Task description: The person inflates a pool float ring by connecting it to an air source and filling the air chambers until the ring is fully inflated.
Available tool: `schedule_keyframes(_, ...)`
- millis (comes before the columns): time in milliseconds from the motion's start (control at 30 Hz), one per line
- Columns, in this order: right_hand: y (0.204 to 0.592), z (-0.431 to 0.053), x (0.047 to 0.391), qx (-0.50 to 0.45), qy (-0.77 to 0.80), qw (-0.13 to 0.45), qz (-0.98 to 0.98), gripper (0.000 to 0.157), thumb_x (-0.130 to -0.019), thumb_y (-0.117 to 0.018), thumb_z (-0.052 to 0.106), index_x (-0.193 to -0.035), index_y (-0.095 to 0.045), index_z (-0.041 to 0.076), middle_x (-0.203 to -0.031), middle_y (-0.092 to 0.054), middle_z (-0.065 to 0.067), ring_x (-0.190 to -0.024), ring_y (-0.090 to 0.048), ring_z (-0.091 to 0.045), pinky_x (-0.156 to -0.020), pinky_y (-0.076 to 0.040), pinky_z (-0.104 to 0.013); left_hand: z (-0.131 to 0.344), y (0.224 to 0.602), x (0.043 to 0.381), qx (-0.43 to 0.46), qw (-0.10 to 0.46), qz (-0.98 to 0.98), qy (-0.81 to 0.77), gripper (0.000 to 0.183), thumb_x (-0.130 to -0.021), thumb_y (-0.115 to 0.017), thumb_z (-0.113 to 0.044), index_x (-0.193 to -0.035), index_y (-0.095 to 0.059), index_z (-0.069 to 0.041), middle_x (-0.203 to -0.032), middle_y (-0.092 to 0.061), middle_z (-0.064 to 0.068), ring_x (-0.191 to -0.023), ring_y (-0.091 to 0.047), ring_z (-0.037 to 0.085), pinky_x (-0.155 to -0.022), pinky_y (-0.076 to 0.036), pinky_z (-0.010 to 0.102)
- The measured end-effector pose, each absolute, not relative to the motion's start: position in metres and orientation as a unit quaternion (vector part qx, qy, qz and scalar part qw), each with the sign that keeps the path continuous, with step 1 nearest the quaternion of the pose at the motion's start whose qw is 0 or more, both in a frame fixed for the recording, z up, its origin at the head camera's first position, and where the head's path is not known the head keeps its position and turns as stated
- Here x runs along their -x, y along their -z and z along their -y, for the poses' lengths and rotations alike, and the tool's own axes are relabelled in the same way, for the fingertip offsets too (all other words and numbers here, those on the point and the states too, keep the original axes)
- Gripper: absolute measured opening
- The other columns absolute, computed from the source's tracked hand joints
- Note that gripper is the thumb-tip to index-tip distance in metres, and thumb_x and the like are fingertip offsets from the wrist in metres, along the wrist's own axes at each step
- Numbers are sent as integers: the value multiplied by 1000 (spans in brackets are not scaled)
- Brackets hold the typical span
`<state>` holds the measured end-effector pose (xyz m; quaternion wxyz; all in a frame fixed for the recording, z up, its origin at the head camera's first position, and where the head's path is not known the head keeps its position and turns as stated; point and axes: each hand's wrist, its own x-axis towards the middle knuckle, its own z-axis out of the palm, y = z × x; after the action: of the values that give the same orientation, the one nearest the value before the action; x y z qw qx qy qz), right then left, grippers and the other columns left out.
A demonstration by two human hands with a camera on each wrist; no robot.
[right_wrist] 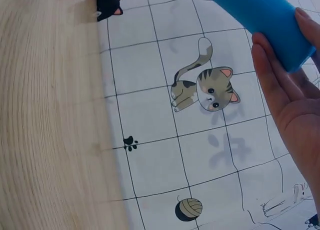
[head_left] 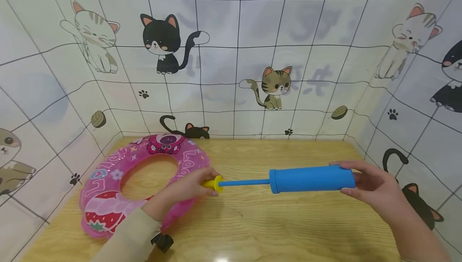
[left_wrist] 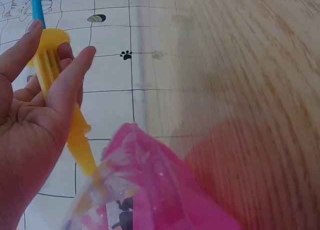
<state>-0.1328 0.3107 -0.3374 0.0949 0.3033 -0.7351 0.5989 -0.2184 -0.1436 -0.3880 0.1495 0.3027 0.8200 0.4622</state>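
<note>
A blue hand pump (head_left: pixel 312 179) is held level above the table, its thin blue rod (head_left: pixel 245 182) drawn out of the barrel. My left hand (head_left: pixel 196 184) grips the yellow handle (left_wrist: pixel 48 70) at the rod's end. That handle has a round flange and a tapered tip, which points toward the pink swim ring (head_left: pixel 110 166); I cannot tell whether they touch. At the far end of the barrel, my right hand (head_left: pixel 375 188) holds it between thumb and fingers. The ring looks inflated and lies to the left, partly hidden by my left forearm.
The wood-grain table (head_left: pixel 252 230) meets walls covered in white gridded cloth (head_left: pixel 220 65) printed with cartoon cats, at the back and both sides. A small black object (head_left: pixel 163 242) is at my left wrist, beside the beige sleeve (head_left: pixel 130 236).
</note>
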Motion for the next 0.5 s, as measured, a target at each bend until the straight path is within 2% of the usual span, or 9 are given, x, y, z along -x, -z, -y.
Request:
schedule_keyframes(100, 337, -314, 130, -338, -613, 92, 708, 65, -74, -57, -35, -131, -51, -6, -135, -56, -6, -108, -63, -17, -78, -56, -27, 146, 388, 216, -308, 151, -814, -469, 33, -88, -73, -12, -117, -58, -7, -116, -67, 5, -105, -62, 22, -92, -47, 35)
schedule_keyframes(233, 340, -299, 131, -343, -623, 87, 698, 63, -75, -58, -33, -131, -52, -5, -135, -56, -6, -111, -62, -18, -80, -56, -27, 147, 388, 213, -302, 135, -817, -473, 35, -87, -75, -12, -118, -59, -6, -115, -67, 5, -104, -62, 22, -91, -50, 32)
schedule_keyframes(367, 349, -271, 135, -263, -617, 85, 737, 56, -79, -68, -20, -131, -54, -3, -131, -59, 2, -100, -66, -17, -78, -57, -29, 144, 391, 213, -290, 115, -824, -473, 35, -86, -76, -12, -117, -60, -5, -111, -66, 5, -101, -61, 22, -88, -52, 32)
schedule_keyframes(500, 361, -247, 141, -194, -600, 88, 771, 53, -81, -74, -6, -130, -59, 4, -130, -60, 2, -95, -67, -17, -76, -57, -32, 141, 395, 216, -287, 104, -833, -461, 35, -86, -76, -12, -117, -61, -5, -108, -66, 2, -100, -61, 22, -88, -53, 33)
